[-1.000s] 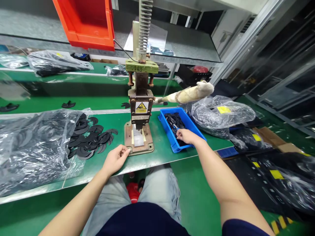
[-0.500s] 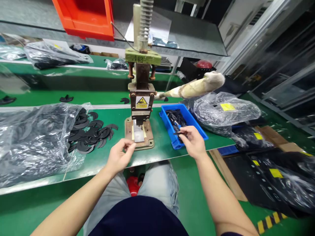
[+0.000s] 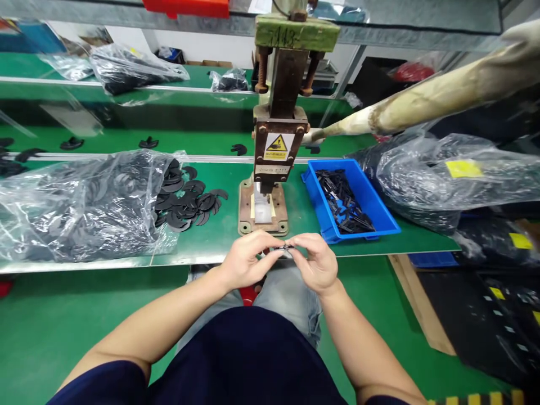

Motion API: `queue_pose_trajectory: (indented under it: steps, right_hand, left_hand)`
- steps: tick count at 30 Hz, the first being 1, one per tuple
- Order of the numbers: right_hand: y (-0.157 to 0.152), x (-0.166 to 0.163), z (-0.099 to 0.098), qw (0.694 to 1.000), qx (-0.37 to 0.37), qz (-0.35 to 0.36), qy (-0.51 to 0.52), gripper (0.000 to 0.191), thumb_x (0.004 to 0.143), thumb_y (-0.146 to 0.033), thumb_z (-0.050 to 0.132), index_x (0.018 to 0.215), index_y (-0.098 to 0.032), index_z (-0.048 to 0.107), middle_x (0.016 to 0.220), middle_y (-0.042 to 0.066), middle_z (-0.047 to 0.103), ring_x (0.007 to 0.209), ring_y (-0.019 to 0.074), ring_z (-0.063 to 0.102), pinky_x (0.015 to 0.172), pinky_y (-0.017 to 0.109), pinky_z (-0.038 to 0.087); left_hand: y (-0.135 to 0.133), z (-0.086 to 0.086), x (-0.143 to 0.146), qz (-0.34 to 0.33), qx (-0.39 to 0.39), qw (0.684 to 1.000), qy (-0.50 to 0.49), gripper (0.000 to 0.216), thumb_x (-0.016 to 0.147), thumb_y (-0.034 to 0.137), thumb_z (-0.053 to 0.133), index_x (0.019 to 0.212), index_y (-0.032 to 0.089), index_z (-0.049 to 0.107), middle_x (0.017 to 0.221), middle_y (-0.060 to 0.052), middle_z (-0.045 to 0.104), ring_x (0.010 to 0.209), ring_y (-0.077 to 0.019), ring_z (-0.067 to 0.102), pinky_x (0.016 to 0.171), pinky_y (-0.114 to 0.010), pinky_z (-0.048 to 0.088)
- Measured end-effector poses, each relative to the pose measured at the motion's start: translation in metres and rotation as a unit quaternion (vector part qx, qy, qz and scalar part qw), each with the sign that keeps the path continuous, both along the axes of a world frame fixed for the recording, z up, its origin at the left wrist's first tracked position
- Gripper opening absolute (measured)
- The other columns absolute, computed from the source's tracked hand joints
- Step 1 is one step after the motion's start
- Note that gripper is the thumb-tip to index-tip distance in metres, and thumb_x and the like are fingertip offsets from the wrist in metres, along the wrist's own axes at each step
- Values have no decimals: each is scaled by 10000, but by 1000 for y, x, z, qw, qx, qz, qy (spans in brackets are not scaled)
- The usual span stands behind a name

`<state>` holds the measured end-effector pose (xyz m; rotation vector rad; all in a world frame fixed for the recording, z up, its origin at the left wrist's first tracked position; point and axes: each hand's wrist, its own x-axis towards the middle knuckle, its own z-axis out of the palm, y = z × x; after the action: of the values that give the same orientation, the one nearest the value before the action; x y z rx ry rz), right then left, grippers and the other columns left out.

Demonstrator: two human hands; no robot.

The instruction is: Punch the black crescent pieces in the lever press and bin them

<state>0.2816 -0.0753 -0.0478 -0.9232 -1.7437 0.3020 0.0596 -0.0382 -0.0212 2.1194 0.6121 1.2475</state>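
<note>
Thumb and forefinger of my left hand (image 3: pixel 253 259) and of my right hand (image 3: pixel 314 260) meet over the table's front edge, pinching a small black plastic part (image 3: pixel 283 247) between them. Its exact shape is mostly covered by the fingertips. Just beyond my hands stands the hand press (image 3: pixel 276 152), with a bare metal fixture plate (image 3: pixel 262 211) on its base. To the right, a blue bin (image 3: pixel 382 228) holds many thin black parts (image 3: pixel 343 199). Left of the press, black crescent-shaped pieces (image 3: pixel 189 197) spill from a clear plastic bag (image 3: pixel 84 208).
The press's wrapped lever (image 3: pixel 422 90) reaches out to the upper right. Beneath it sits a large plastic bag (image 3: pixel 447 174) with a yellow label. Behind the press runs a green belt (image 3: pixel 198 138) carrying scattered black pieces. A grey shelf (image 3: pixel 105 14) crosses above.
My right hand has come away from the blue bin with a black part and met my left hand in front of the press. Both now pinch the part. The view has shifted too.
</note>
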Motion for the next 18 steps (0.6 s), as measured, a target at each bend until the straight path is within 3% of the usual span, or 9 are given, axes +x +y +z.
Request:
queue_pose_trajectory:
  steps: [4,7,10,12,15,18]
  right_hand:
    - [1,-3,-3,1000,-9,12,2,587,853,-46,713,1358,-321,590,1123,47,760,1054,203,730,895,420,661]
    - [3,-3,-1,1000,-10,25,-9,574,856,-36,707,1347,-315,604,1131,52,755,1064,198,725,900,411,656]
    - [6,-4,4,998,-12,55,-32,555,864,-29,692,1342,-303,622,1134,59,752,1063,191,729,899,395,659]
    - [9,-7,9,995,-13,83,-48,550,881,-32,671,1353,-308,617,1132,55,756,1061,185,732,903,390,662]
    - [13,-7,16,990,-14,113,-81,551,904,-54,649,1387,-313,590,1194,60,749,1125,193,719,951,414,655]
    - [19,3,28,993,-17,57,-97,518,890,-100,692,1365,-290,611,1267,85,719,1209,227,682,1028,466,621]
  left_hand:
    - [-3,0,-3,-3,-47,999,3,195,962,239,728,1153,204,736,1034,-84,771,894,-176,709,809,-316,583]
    - [-3,-1,-3,-36,-215,976,-9,196,993,347,691,1116,199,727,1012,-78,775,827,-158,705,753,-298,579]
    - [3,-2,-3,-116,-442,888,-53,280,968,450,714,981,176,657,927,-66,769,707,-128,678,636,-251,545]
    - [7,-3,-3,-175,-528,829,-65,369,877,461,820,887,167,597,889,-65,760,684,-120,673,617,-233,528]
    - [13,-5,-6,-228,-556,796,-76,435,769,408,924,945,166,608,789,-13,704,672,-116,670,652,-236,535]
    - [27,-11,-13,-181,-506,837,-101,531,775,411,918,1173,183,650,738,35,645,651,-123,678,660,-250,550]
